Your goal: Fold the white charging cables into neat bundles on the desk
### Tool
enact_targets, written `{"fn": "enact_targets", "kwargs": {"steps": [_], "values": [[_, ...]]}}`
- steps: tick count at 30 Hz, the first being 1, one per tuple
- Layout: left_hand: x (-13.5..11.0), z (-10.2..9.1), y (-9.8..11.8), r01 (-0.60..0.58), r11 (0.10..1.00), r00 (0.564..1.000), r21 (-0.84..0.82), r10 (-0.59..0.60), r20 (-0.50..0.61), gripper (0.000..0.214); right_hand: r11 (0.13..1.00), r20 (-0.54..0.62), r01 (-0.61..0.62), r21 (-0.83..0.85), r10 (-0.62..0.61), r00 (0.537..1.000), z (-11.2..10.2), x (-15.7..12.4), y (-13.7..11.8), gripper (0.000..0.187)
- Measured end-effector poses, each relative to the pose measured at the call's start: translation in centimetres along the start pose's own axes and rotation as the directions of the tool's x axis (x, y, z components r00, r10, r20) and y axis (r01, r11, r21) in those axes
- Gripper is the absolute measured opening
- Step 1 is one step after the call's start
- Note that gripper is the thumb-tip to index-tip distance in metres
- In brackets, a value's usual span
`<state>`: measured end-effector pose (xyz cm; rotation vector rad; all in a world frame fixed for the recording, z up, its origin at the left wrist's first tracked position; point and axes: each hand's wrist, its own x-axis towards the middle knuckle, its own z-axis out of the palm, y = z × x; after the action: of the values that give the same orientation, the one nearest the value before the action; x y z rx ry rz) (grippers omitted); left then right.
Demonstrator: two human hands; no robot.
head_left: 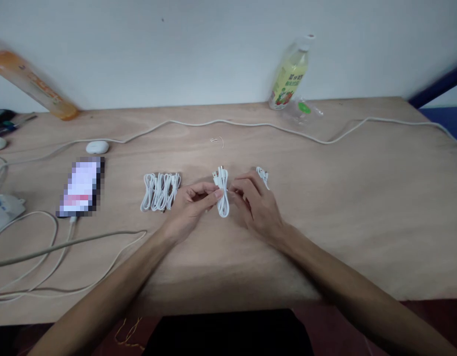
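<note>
Well inside tabletop edge (428, 295), left fingers (210, 199) tight on white cable bundle (223, 205); right fingers (248, 186), grip unclear.

On the table (361, 207), bundled cables (165, 192) lie right of the phone (80, 185) and left of the held cable (223, 202).

From my remote screen I count two hands (263, 210), two bottles (290, 81), one phone (80, 185), at least five cable bundles (223, 203).

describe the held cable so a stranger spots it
Over the wooden table, look between the left hand and right hand. That coiled white cable is pinched in the left hand, unlike the cable row at left and cable bundle at right.
</note>
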<state>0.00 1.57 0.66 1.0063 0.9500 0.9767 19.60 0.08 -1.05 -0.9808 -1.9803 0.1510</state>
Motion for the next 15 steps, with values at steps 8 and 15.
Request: {"fn": "enact_targets", "kwargs": {"steps": [8, 15], "values": [[-0.18, 0.16, -0.45, -0.098, 0.995, 0.993, 0.006, 0.099, -0.059, 0.022, 0.999, -0.088, -0.029, 0.046, 0.033, 0.996, 0.04, 0.05, -0.71, 0.015], [-0.08, 0.01, -0.60, -0.139, 0.988, 0.982, 0.059, 0.146, -0.123, 0.019, 0.999, -0.105, 0.024, -0.021, -0.026, 0.994, -0.42, 0.13, -0.15, 0.013]]}}
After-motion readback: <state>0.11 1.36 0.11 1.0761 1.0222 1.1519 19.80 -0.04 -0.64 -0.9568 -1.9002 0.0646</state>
